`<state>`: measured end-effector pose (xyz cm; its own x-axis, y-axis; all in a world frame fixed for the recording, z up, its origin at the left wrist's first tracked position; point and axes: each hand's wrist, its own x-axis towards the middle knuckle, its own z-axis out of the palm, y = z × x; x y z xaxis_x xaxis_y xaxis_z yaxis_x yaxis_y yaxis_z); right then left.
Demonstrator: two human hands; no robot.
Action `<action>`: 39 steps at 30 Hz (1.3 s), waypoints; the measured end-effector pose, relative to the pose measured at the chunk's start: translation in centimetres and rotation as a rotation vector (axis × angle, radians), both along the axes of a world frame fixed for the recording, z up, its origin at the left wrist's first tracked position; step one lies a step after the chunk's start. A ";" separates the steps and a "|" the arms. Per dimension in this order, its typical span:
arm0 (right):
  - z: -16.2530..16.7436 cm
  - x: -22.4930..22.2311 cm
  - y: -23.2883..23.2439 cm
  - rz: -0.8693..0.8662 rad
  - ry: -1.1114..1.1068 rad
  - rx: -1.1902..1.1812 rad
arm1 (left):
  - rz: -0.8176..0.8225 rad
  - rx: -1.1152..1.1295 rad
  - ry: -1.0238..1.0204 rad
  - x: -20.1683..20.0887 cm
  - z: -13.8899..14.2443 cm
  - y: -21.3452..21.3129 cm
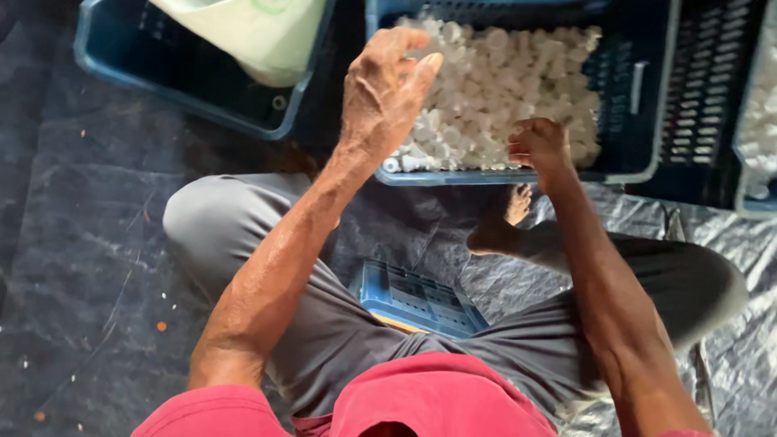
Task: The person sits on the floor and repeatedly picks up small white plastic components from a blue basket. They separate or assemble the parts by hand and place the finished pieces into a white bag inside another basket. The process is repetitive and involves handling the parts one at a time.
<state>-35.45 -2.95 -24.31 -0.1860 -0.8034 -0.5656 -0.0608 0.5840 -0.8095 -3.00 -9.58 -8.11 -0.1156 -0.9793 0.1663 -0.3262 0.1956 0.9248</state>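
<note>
Left hand [387,89] hovers over the near-left corner of the white pieces [502,89], fingers loosely curled and nothing visibly in it. Right hand [541,146] is closed into a fist at the near rim of the blue crate [639,174]; whether it pinches a piece, I cannot tell. To pick cleanly here, I'd judge it best to work from the near edge and lift a few at a time. The pieces lie heaped just under and beyond both hands. Further left sits another blue crate [121,73] with a pale bag [259,32].
</note>
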 end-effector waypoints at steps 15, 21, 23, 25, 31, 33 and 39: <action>-7.6 17.5 -10.3 0.962 1.054 -0.205 | 0.101 0.127 0.183 2.8 -1.3 -4.1; -5.1 15.0 -8.0 0.732 0.533 -0.620 | 0.067 0.106 0.066 3.0 -2.5 -3.1; -2.2 13.4 -7.0 0.688 0.527 -0.337 | 0.041 0.069 -0.002 2.7 -3.1 -2.2; 1.4 12.3 -5.6 0.588 0.425 -0.192 | 0.020 0.030 -0.036 1.9 -3.6 -1.1; 12.1 11.3 -0.1 0.309 -0.092 -0.355 | -0.109 -0.109 0.076 -2.0 -2.8 2.5; 15.0 11.7 1.8 0.274 -0.229 -0.485 | -0.304 0.014 0.173 -3.0 -1.9 3.5; 17.0 11.3 5.1 -0.028 -0.482 -0.364 | -0.143 -0.196 -0.122 -5.4 0.2 5.7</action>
